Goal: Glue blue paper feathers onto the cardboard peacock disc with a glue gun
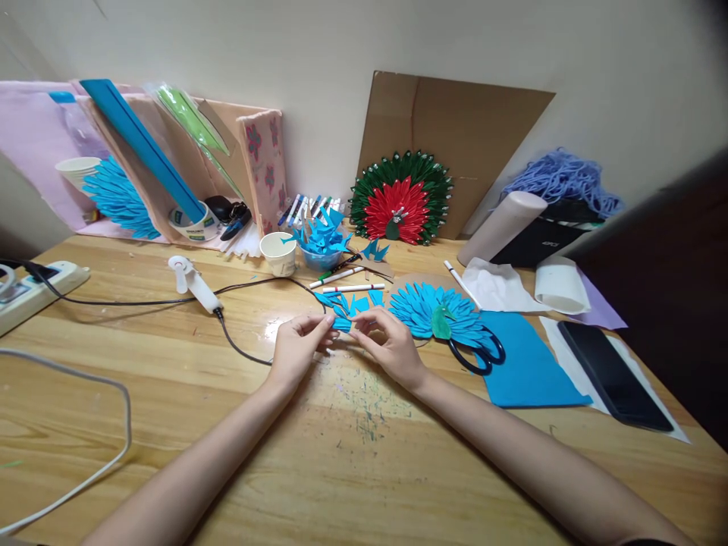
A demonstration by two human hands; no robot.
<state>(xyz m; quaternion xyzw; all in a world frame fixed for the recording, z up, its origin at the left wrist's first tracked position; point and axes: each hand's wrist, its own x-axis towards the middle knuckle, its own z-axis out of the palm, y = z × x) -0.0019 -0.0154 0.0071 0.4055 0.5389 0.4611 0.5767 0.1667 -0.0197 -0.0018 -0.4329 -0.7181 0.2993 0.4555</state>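
My left hand (299,345) and my right hand (387,345) meet over the wooden table (353,455), fingers pinched on a small blue paper piece (342,324) held between them. Just beyond lie several loose blue paper pieces (349,303). To the right sits a blue paper peacock fan (435,311) with a green body, touching black-handled scissors (478,353).
A blue sheet (526,364) and black phone (611,375) lie right. A glue gun (193,282) with black cord, power strip (34,284), paper cup (278,252), bowl of blue pieces (321,246), markers (346,287) and a red-green peacock (401,199) stand behind.
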